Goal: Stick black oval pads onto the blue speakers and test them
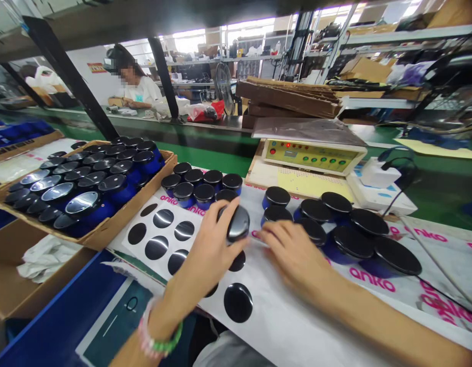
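Observation:
My left hand (215, 244) is wrapped round a dark round-topped unit (238, 223), tilted above the white sheet (155, 247) of black round stickers. My right hand (287, 247) lies just right of it, fingers bent over the paper near a black-topped blue unit (277, 213); whether the fingertips hold anything is hidden. Behind my left hand stands a group of blue units with black tops (204, 192). More such units (352, 242) stand to the right of my right hand. A black sticker (238, 303) shows on the sheet below my hands.
At the left, a cardboard tray (102, 235) holds several blue units. A control box (310, 157) with green buttons and a white power adapter (379, 173) stand at the back right. A cable crosses the right side. A person (138, 92) sits across the green bench.

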`<action>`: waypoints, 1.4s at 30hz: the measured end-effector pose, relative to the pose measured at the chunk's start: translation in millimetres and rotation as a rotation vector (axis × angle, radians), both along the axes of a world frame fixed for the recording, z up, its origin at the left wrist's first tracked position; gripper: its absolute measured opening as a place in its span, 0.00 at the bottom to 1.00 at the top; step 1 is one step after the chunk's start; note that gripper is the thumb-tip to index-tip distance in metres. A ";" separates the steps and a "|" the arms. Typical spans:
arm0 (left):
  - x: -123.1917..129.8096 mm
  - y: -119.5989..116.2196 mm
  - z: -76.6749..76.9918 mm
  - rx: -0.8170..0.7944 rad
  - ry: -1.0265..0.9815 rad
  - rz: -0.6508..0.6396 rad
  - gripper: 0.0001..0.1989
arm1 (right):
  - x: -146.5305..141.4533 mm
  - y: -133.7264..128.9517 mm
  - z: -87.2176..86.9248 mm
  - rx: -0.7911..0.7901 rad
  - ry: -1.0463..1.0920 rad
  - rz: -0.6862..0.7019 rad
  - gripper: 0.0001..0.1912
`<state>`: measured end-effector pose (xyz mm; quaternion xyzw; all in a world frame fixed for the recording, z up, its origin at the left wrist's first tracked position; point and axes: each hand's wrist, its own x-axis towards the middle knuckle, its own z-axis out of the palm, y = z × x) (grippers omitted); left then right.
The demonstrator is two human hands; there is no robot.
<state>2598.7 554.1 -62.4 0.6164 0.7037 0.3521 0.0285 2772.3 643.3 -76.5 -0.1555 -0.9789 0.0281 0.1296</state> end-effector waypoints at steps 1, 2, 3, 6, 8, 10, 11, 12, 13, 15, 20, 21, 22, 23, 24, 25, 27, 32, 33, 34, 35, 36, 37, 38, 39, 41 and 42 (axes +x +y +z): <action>3.7 -15.1 -7.8 0.003 -0.091 0.067 0.32 | -2.4 -9.8 1.2 -0.218 -0.015 0.071 0.13; 6.7 -26.4 -16.9 0.009 -0.177 0.138 0.32 | -5.5 -19.2 1.6 -0.410 -0.042 0.139 0.10; 8.9 -33.7 -26.6 0.019 -0.240 0.205 0.32 | -9.3 -27.6 1.3 -0.549 -0.080 0.193 0.11; 10.1 -37.6 -51.0 0.038 -0.339 0.290 0.34 | -21.3 -42.2 -2.1 -0.632 -0.190 0.283 0.20; 7.9 -33.5 -59.3 0.027 -0.346 0.262 0.34 | -26.1 -43.8 -3.1 -0.591 -0.218 0.316 0.19; 5.1 -30.1 -61.6 0.011 -0.336 0.230 0.33 | -24.9 -42.6 -0.2 -0.542 -0.215 0.360 0.15; 4.0 -29.5 -61.1 0.004 -0.331 0.221 0.34 | -21.7 -41.9 2.8 -0.500 -0.213 0.388 0.13; 3.3 -29.8 -59.7 -0.004 -0.329 0.215 0.34 | -16.9 -41.2 6.8 -0.455 -0.210 0.411 0.10; 3.2 -31.0 -57.7 -0.013 -0.329 0.209 0.33 | -11.1 -40.4 11.4 -0.431 -0.209 0.423 0.08; 5.5 -36.2 -52.2 -0.025 -0.340 0.191 0.33 | 1.5 -37.9 21.3 -0.510 -0.171 0.364 0.08; 26.7 -55.4 -40.5 -0.083 -0.429 0.030 0.43 | 14.0 -23.1 33.6 -1.175 0.219 -0.134 0.11; 31.6 -58.0 -40.7 -0.107 -0.464 -0.003 0.47 | 11.9 -20.6 31.8 -1.268 0.292 -0.197 0.13; 35.7 -59.8 -42.0 -0.132 -0.497 -0.025 0.49 | 8.8 -18.9 28.5 -1.342 0.345 -0.241 0.15; 38.8 -60.6 -44.2 -0.159 -0.527 -0.036 0.51 | 5.4 -18.2 24.1 -1.401 0.375 -0.273 0.16; 40.7 -60.8 -46.9 -0.182 -0.550 -0.041 0.51 | 2.2 -18.5 19.0 -1.449 0.382 -0.299 0.17; 41.6 -60.5 -49.7 -0.193 -0.566 -0.044 0.50 | -0.5 -19.5 13.9 -1.490 0.378 -0.321 0.17; 40.9 -59.5 -54.1 -0.192 -0.580 -0.058 0.49 | -3.6 -22.9 5.3 -1.562 0.359 -0.348 0.18; 38.0 -58.7 -53.8 -0.169 -0.561 -0.080 0.48 | -3.5 -28.6 0.8 -1.636 0.369 -0.372 0.18; 38.2 -58.7 -52.9 -0.171 -0.557 -0.077 0.47 | -3.7 -29.0 1.6 -1.624 0.371 -0.375 0.18; 38.5 -58.8 -52.1 -0.172 -0.554 -0.076 0.47 | -4.1 -29.3 2.3 -1.606 0.373 -0.379 0.18; 38.9 -58.8 -51.4 -0.174 -0.550 -0.075 0.47 | -4.7 -29.6 2.8 -1.586 0.373 -0.382 0.18; 39.2 -58.8 -51.0 -0.174 -0.546 -0.076 0.47 | -5.4 -30.0 3.1 -1.564 0.373 -0.384 0.18; 39.3 -58.8 -50.8 -0.172 -0.542 -0.074 0.46 | -5.9 -30.4 3.1 -1.541 0.373 -0.385 0.18; 39.4 -58.8 -50.8 -0.171 -0.538 -0.071 0.46 | -6.3 -30.9 2.9 -1.519 0.374 -0.382 0.18; 39.3 -58.7 -51.0 -0.173 -0.535 -0.067 0.45 | -6.6 -31.4 2.5 -1.497 0.376 -0.380 0.19; 38.9 -58.5 -51.3 -0.176 -0.528 -0.058 0.44 | -6.5 -32.3 1.5 -1.457 0.377 -0.373 0.19; 38.8 -58.3 -51.5 -0.175 -0.525 -0.055 0.44 | -6.3 -32.6 0.8 -1.438 0.375 -0.370 0.19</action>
